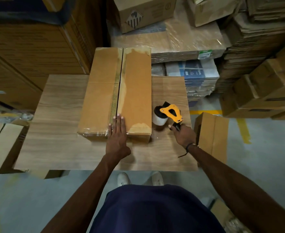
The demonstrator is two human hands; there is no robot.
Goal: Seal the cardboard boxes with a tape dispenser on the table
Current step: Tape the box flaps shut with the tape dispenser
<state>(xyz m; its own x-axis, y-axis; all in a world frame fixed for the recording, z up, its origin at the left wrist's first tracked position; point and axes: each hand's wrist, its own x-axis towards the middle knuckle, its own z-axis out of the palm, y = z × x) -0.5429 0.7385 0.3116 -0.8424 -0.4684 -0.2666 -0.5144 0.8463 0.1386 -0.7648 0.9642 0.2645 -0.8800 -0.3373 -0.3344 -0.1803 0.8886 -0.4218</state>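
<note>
We see a long cardboard box [116, 95] lying lengthwise on the middle of a wood-grain table [59, 145], its far end overhanging the back edge, its centre seam still dark between strips of glossy clear tape. The left hand [117, 137] presses flat, fingers straight, on the box's near end, while the right hand [183, 134] grips the black handle of a yellow tape dispenser [169, 113] with a white roll, just beside the box near the table's right edge. Bare tabletop lies left of the box and at the near edge; stacked cartons [264, 88] crowd the grey floor [264, 165].
</note>
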